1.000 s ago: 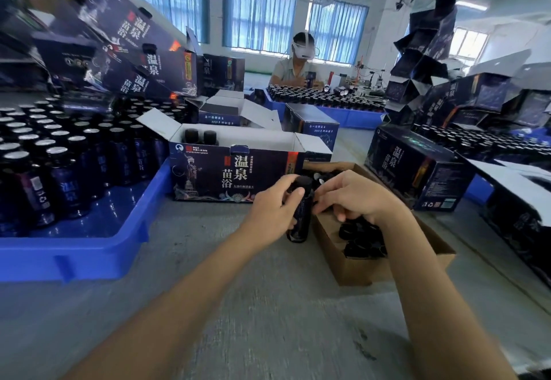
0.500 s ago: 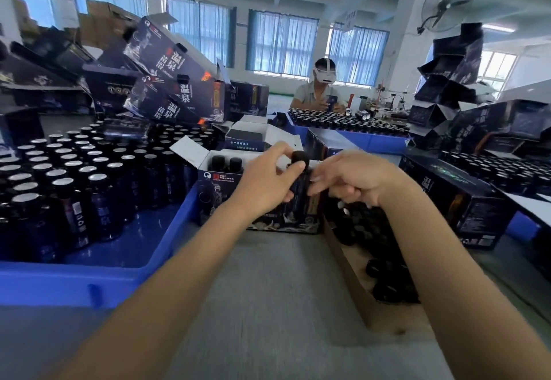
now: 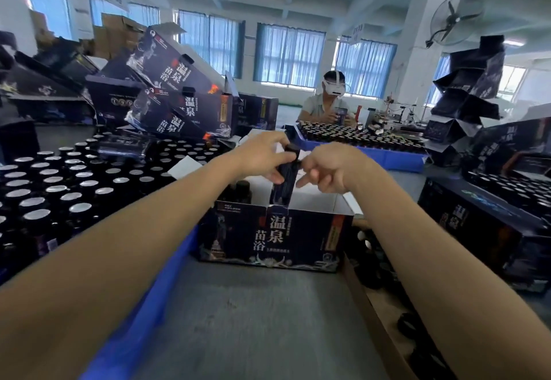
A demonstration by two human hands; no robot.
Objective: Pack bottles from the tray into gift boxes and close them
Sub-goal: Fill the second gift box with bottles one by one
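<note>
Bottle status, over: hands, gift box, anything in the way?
Left hand grips bottle, right hand pinches it. Bottle upright, bottom inside open gift box; two bottles at its left end. Nothing seen blocking.

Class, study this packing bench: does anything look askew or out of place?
At the far end of the blue tray, several gift boxes lie heaped at steep tilts over the bottles, not stacked flat. The open gift box stands square.
</note>
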